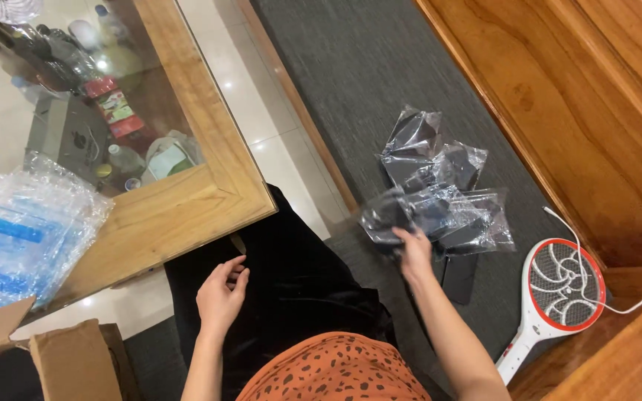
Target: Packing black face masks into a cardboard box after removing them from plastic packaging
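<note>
Our right hand (412, 251) grasps a clear packet (394, 215) of dark stuff, more packets (440, 163) just beyond. Our left hand (221, 293) hangs released above our lap.

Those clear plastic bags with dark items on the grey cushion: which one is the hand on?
The nearest clear plastic bag, at the pile's lower-left end; the right hand touches it, while the other bags lie farther up, untouched.
</note>
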